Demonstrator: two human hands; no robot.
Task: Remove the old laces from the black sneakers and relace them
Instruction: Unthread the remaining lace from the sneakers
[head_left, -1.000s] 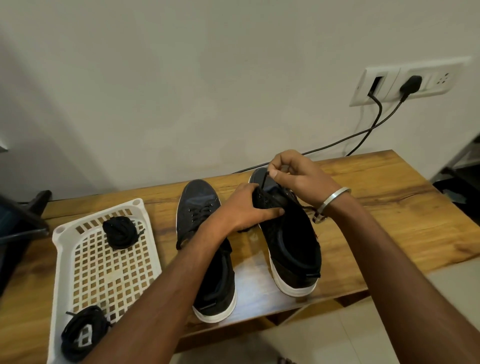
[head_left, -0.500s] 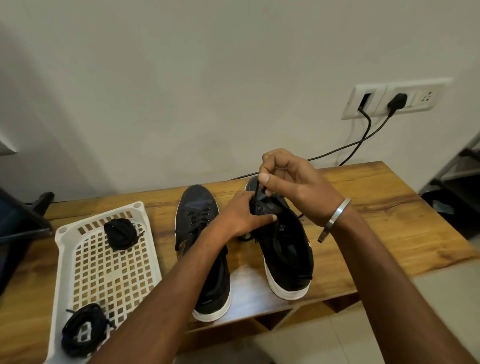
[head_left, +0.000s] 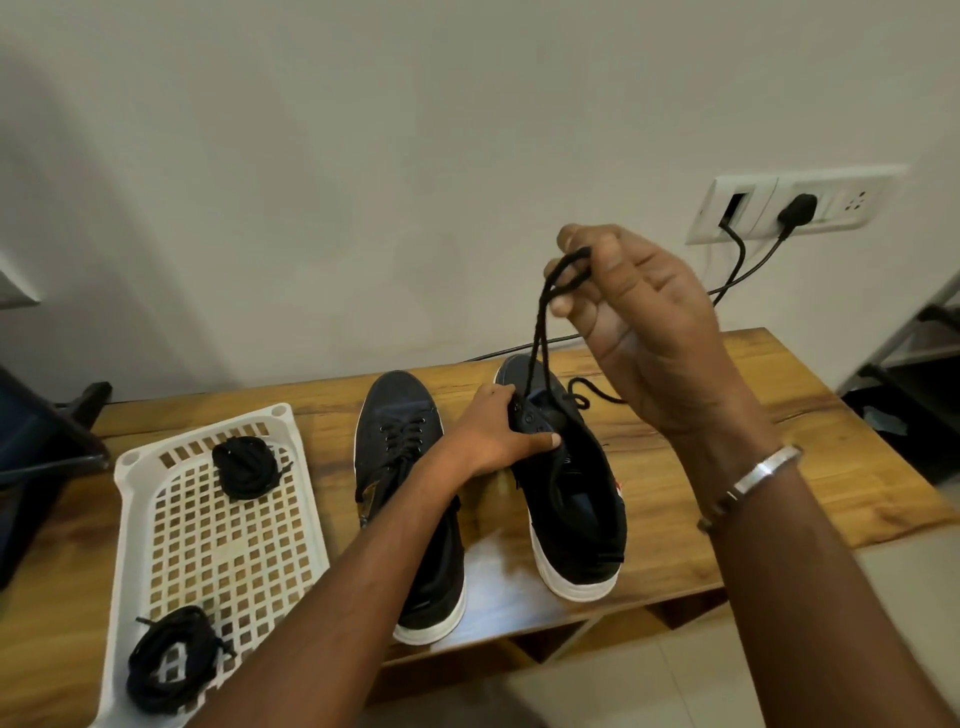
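Black sneaker (head_left: 566, 483), white sole, left hand (head_left: 498, 434) gripping its eyelets, right hand (head_left: 639, 322) pinching black lace (head_left: 540, 332) loop

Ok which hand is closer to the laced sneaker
Left. The left hand holds the other sneaker right beside the laced sneaker; the right hand is raised farther off, pinching a lace.

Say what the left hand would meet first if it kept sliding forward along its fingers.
Probably nothing new: the left hand already grips the right black canvas sneaker at its eyelets. Its fingers point across the tongue opening, so next comes that shoe's far side; depth is unclear.
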